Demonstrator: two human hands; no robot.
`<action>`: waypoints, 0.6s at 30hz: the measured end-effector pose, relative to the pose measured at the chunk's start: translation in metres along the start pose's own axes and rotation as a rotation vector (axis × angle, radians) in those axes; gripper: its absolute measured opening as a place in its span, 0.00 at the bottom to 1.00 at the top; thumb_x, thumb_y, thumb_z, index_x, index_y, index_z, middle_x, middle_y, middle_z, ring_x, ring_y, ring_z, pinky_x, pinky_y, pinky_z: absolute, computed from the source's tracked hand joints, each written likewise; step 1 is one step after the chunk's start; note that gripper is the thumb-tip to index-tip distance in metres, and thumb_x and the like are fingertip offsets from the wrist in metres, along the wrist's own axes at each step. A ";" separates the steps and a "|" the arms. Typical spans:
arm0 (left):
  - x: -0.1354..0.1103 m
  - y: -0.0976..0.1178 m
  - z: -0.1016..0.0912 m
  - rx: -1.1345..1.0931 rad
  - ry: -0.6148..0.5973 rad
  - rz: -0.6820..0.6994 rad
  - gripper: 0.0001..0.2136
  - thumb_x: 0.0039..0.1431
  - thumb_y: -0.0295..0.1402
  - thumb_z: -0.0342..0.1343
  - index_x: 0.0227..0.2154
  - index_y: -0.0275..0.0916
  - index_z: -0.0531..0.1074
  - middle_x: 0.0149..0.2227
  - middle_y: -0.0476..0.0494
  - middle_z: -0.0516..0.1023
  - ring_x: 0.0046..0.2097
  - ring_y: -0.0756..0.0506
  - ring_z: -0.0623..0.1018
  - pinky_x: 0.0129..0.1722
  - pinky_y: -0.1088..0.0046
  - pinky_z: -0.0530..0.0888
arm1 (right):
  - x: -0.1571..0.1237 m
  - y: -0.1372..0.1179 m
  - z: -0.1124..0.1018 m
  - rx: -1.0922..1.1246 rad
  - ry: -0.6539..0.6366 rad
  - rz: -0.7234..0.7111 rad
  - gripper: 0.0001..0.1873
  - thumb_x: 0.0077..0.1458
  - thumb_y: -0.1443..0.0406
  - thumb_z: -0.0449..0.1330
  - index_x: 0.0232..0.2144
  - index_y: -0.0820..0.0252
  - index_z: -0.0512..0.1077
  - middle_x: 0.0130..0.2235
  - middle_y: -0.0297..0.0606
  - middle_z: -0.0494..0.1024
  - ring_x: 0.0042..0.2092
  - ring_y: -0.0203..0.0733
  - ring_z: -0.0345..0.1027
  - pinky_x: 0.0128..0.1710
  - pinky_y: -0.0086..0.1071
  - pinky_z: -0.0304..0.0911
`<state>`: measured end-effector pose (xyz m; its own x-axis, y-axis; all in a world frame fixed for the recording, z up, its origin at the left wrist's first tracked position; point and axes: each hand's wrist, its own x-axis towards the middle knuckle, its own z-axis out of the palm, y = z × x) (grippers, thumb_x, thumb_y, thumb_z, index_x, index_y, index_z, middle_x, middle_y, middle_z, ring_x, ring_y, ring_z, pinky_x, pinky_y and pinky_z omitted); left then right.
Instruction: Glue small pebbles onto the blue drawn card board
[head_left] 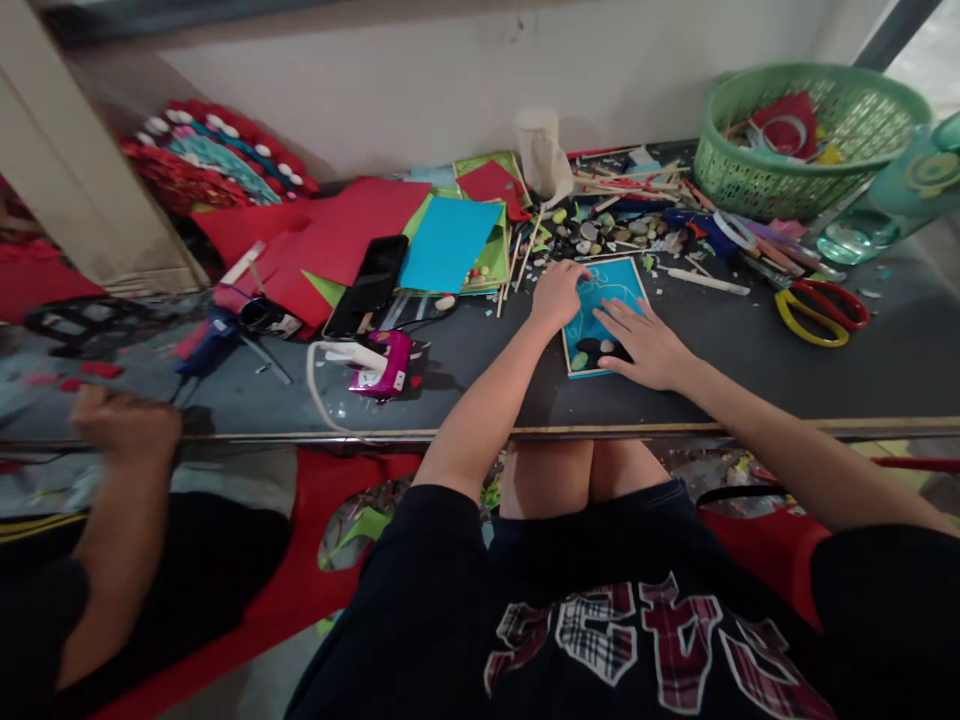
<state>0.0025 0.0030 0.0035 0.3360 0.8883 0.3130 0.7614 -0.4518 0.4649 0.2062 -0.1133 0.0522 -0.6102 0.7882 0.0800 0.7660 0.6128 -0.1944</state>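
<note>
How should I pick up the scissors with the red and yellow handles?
The red-and-yellow-handled scissors lie flat on the dark tabletop, apart from the right hand, which rests on the blue card. The handle loops sit toward the near edge, with the blades seeming to point away toward the green plastic basket. Probably best to come from above on the near side and grip the loops.

Both hands rest on a blue card (600, 315) on the dark surface (750, 350): left hand (559, 293) at its top edge, right hand (645, 345) flat over small pebbles (596, 348).
</note>
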 end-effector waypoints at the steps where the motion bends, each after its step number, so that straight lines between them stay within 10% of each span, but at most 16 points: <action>1: -0.001 0.002 -0.003 0.009 -0.034 0.010 0.24 0.60 0.14 0.46 0.47 0.42 0.81 0.56 0.39 0.82 0.60 0.34 0.77 0.62 0.47 0.77 | 0.000 0.002 0.001 0.001 -0.024 -0.030 0.51 0.69 0.35 0.42 0.78 0.64 0.53 0.79 0.57 0.50 0.79 0.68 0.45 0.76 0.70 0.43; 11: 0.002 -0.011 -0.021 -0.177 0.151 -0.076 0.15 0.69 0.23 0.52 0.51 0.43 0.77 0.62 0.38 0.79 0.65 0.43 0.78 0.65 0.62 0.78 | -0.001 -0.003 0.001 0.043 -0.023 -0.056 0.45 0.70 0.39 0.46 0.77 0.57 0.56 0.80 0.47 0.50 0.80 0.62 0.44 0.77 0.66 0.43; 18: -0.001 -0.013 -0.010 -0.074 0.209 0.024 0.12 0.76 0.34 0.47 0.44 0.44 0.77 0.60 0.36 0.79 0.65 0.36 0.77 0.69 0.46 0.74 | 0.022 0.041 -0.045 -0.103 0.257 0.480 0.30 0.72 0.55 0.42 0.58 0.61 0.78 0.59 0.54 0.80 0.63 0.61 0.70 0.66 0.55 0.64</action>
<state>-0.0131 0.0070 0.0058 0.2253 0.8446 0.4857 0.7094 -0.4839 0.5124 0.2336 -0.0680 0.0901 -0.1284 0.9611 0.2446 0.9698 0.1733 -0.1718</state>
